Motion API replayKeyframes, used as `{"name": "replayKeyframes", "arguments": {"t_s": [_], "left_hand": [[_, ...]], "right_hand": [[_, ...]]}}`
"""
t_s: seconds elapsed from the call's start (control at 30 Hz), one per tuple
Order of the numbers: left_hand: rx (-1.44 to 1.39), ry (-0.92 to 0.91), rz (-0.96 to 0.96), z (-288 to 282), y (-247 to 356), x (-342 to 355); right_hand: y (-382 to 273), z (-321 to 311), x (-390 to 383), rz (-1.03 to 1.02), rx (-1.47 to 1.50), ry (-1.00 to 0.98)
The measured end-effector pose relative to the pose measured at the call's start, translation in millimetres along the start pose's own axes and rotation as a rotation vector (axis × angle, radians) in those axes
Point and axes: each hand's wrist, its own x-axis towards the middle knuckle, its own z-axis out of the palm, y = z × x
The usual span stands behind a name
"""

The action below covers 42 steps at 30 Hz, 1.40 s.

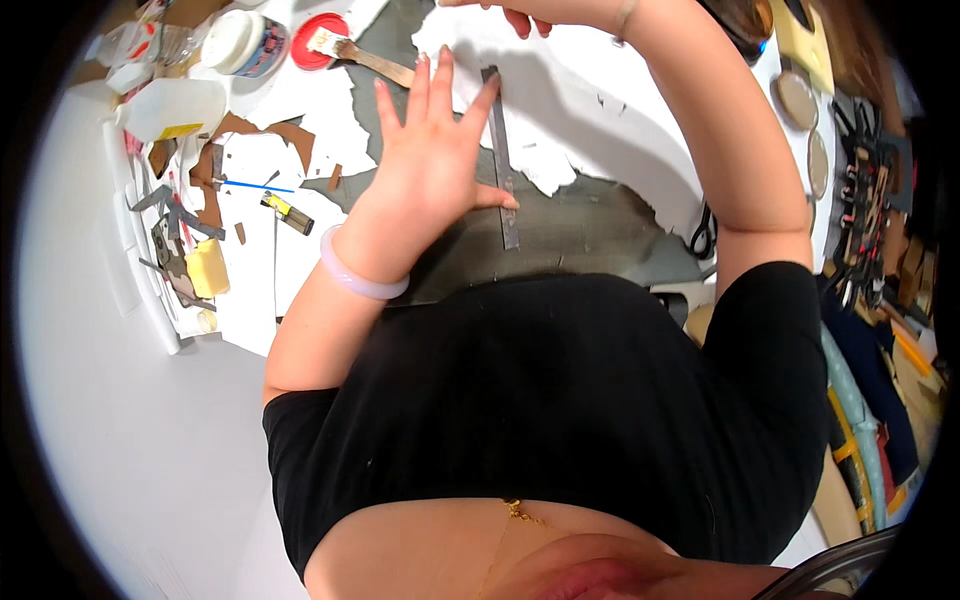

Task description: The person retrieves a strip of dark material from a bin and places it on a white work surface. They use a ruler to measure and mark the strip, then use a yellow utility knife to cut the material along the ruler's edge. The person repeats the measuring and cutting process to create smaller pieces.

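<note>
My left hand (428, 165) lies with its fingers spread over a narrow metal ruler (503, 165). Its thumb and index fingertip touch the strip, which runs roughly away from me across white torn-edged sheet material (560, 120) and a dark cutting mat (570, 235). My right hand (535, 12) is at the top edge, beyond the ruler's far end, and partly cut off by the picture. Its visible fingers are bent; whatever they hold is out of sight. A flat wooden-handled brush (380, 66) rests just past my left fingertips, with its head by a red round lid (318, 42).
To the left stand a white-lidded tub (240, 45) and a translucent bottle (175, 108). Brown and white scraps, a yellow-black marker-like tube (288, 213), a thin blue stick (258, 186) and a yellow block (207, 268) lie there. A tool rack (862, 200) stands at the right.
</note>
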Motion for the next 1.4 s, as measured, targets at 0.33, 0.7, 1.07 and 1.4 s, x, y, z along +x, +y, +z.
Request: {"name": "replayKeyframes", "arguments": {"t_s": [0.33, 0.7, 1.07, 1.4], "left_hand": [[0.000, 0.000, -0.014, -14, 7, 4], [-0.095, 0.106, -0.041, 9, -1, -8], [-0.060, -0.049, -0.093, 6, -2, -5], [-0.099, 0.013, -0.086, 9, -4, -9]], "right_hand": [[-26, -67, 72, -0.444, -0.395, 1.023], [-49, -52, 55, -0.490, -0.066, 0.995], [60, 87, 2, -0.042, 0.364, 0.144], [44, 67, 12, 0.068, 0.523, -0.231]]}}
